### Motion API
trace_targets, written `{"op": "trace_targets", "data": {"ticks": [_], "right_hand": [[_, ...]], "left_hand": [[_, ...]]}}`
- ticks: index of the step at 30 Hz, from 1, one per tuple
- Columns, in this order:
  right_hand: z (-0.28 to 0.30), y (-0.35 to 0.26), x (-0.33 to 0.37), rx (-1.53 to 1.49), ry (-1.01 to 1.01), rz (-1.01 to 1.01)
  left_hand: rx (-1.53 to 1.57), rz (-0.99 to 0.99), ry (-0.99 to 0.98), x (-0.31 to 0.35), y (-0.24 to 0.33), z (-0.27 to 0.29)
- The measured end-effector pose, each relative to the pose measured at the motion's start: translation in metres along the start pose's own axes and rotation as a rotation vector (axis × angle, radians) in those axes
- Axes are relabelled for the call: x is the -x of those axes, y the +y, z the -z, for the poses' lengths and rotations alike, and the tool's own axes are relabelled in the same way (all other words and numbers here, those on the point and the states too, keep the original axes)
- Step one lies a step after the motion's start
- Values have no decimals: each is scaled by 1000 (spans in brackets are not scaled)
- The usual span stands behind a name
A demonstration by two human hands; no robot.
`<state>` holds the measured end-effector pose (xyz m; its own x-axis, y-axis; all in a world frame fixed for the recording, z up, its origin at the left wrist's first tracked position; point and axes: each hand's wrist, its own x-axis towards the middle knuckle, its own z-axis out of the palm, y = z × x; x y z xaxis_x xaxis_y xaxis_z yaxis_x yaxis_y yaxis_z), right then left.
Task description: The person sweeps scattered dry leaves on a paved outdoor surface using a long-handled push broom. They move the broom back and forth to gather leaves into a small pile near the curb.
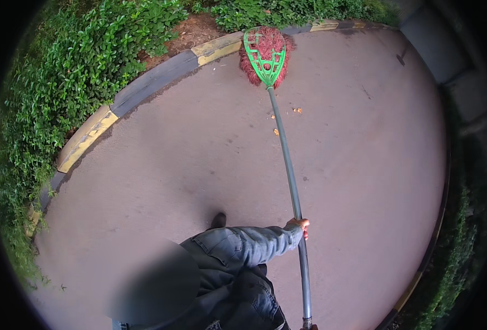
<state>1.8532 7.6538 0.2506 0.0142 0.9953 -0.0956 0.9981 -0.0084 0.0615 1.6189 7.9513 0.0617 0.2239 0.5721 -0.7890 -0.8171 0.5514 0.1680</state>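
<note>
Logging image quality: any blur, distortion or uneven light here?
Head view: a dark, out-of-focus blob covers part of the lower left; head view: the mop handle looks slightly bowed; head view: light dims toward the right rim.

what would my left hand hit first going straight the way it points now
Your left hand is closed around the grey pole, so that is met already. Past it, to the right, the way looks free above the pavement as far as the picture shows, though depth is hard to judge.

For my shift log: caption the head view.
Left hand grips a gray pole, its red broom head by the striped curb.
</note>
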Motion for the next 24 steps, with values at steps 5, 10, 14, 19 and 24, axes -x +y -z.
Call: {"op": "trace_targets", "data": {"ticks": [5,10,14,19,24], "right_hand": [[-22,61,-47,-161,-471,-215],[-37,121,-124,-84,-360,-27],[-26,158,-207,-62,-392,162],[-25,150,-303,-62,-145,446],[-11,108,-399,-64,-74,924]], "left_hand": [[-53,-27,157,-26,-18,3],[139,-115,170,-44,-16,-20],[271,-230,192,-85,-29,-7],[426,-240,363,-115,-11,28],[712,-394,421,-102,32,79]]}}
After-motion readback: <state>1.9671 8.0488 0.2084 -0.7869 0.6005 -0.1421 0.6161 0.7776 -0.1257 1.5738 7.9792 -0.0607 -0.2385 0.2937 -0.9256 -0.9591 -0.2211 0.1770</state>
